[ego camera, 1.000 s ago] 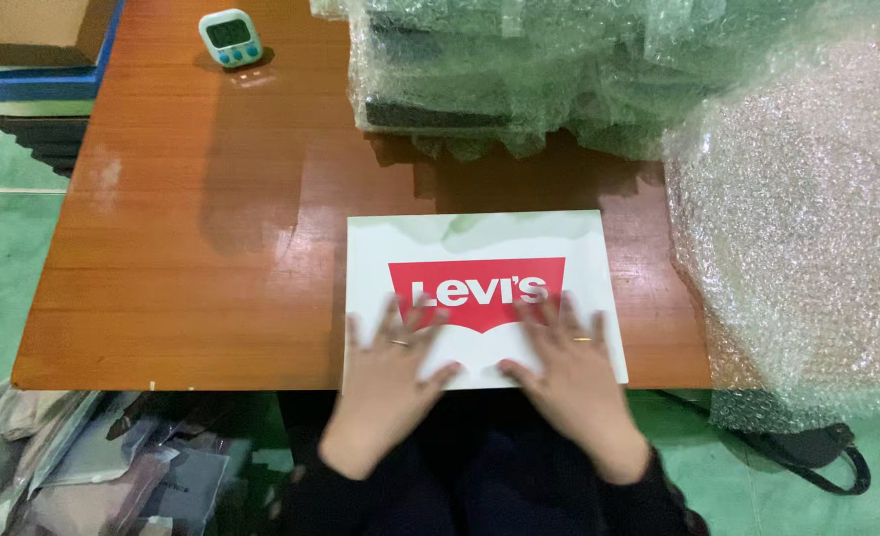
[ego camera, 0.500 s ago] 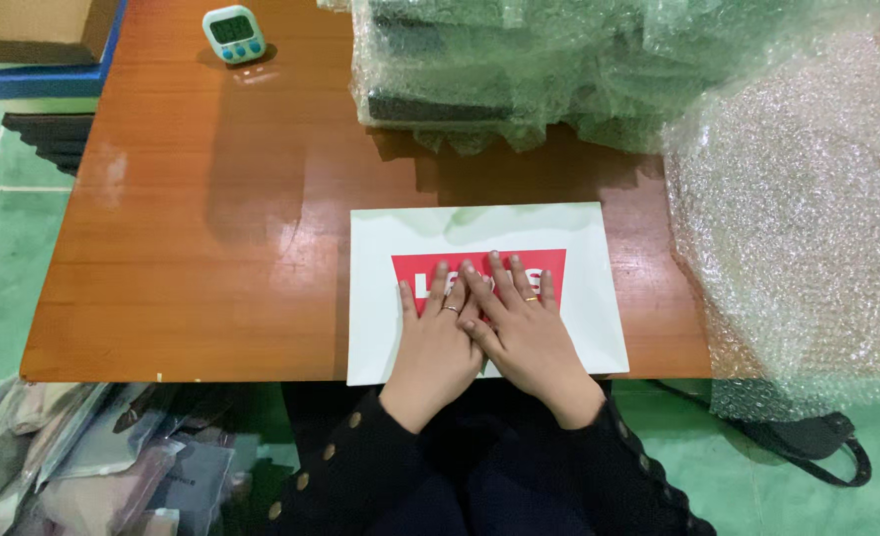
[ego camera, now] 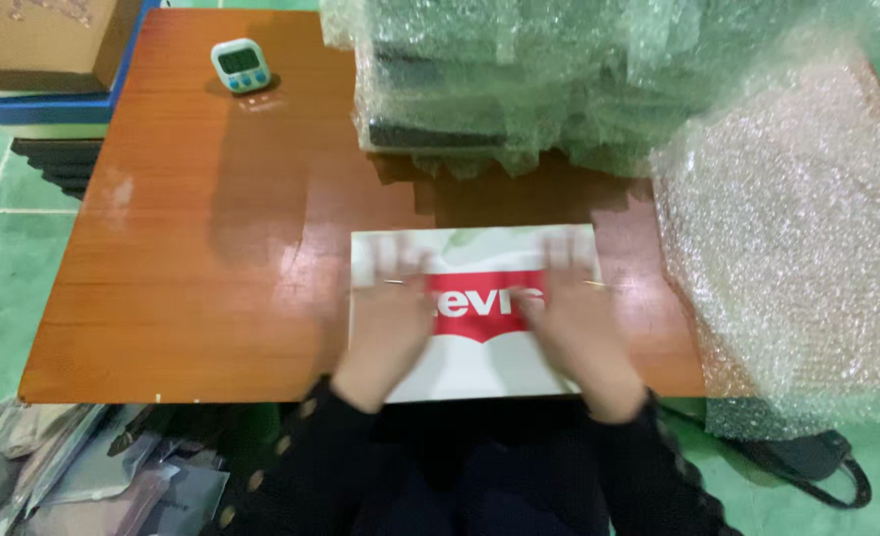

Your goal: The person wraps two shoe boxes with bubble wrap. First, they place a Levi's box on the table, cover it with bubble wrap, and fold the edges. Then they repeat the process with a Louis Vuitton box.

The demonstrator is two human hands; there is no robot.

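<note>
A flat white package (ego camera: 479, 367) with a red logo patch lies at the near edge of the wooden table (ego camera: 211, 248). My left hand (ego camera: 388, 320) rests flat on its left part, fingers spread and blurred by motion. On the package's right part lies my right hand (ego camera: 576, 318), also flat, spread and blurred. Both wear dark sleeves with buttons. Neither hand grips anything.
A stack of bubble-wrapped parcels (ego camera: 499, 79) stands at the back of the table. A large roll of bubble wrap (ego camera: 797, 228) covers the right side. A small white timer (ego camera: 240, 64) sits far left. Boxes (ego camera: 43, 50) lie left; plastic-bagged items (ego camera: 82, 467) lie on the floor.
My hands, which were together over the red patch, have slid apart and forward toward the package's far corners. The package itself stays in place.
</note>
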